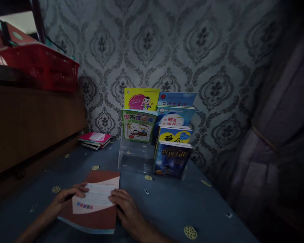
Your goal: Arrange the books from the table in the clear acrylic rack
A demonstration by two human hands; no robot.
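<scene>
A reddish-brown book (98, 221) with a pale panel of small print lies low in front of me, upside down or slanted I cannot tell. My left hand (72, 194) grips its left edge, fingers on top of the cover. On the opposite edge, my right hand (125, 204) is closed round the book, fingertips on the pale panel and the thumb hidden. Beyond the hands stands a clear tiered rack (136, 162) holding upright books. A green picture book (139, 126) and a yellow book (142, 98) are in its left column.
In the rack's right column stand a dark blue book (171, 160) and several others. A small stack topped by a pink book (96, 137) lies at the back left of the blue table cover (162, 209). A red basket (40, 64) sits on a wooden cabinet (35, 118); a curtain (258, 141) hangs right.
</scene>
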